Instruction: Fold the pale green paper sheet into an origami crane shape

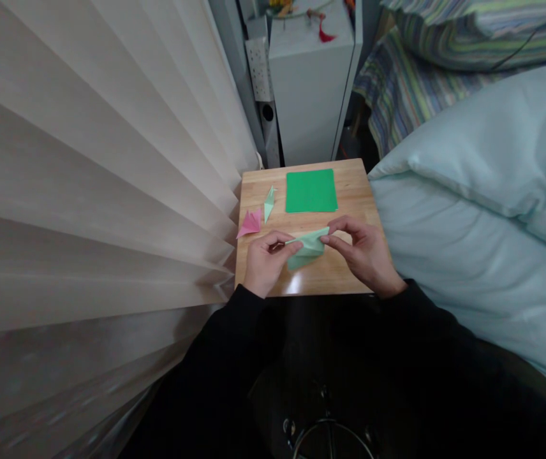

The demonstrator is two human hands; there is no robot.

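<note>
A sheet of pale green origami paper (310,247), partly folded, is held up between my two hands just over the small wooden table (273,223). My left hand (267,259) pinches its left end between thumb and fingers. At the upper right corner, my right hand (361,252) grips the paper the same way. Beyond the hands lies a stack of bright green square paper (311,190). To its left rest a folded light green paper figure (269,204) and a folded pink paper figure (250,223).
A pleated cream curtain (124,191) hangs along the table's left edge. On the right, a bed with a pale blue quilt (474,191) comes up against the table. Behind stands a white cabinet (309,102) with a red tassel (325,32) on top.
</note>
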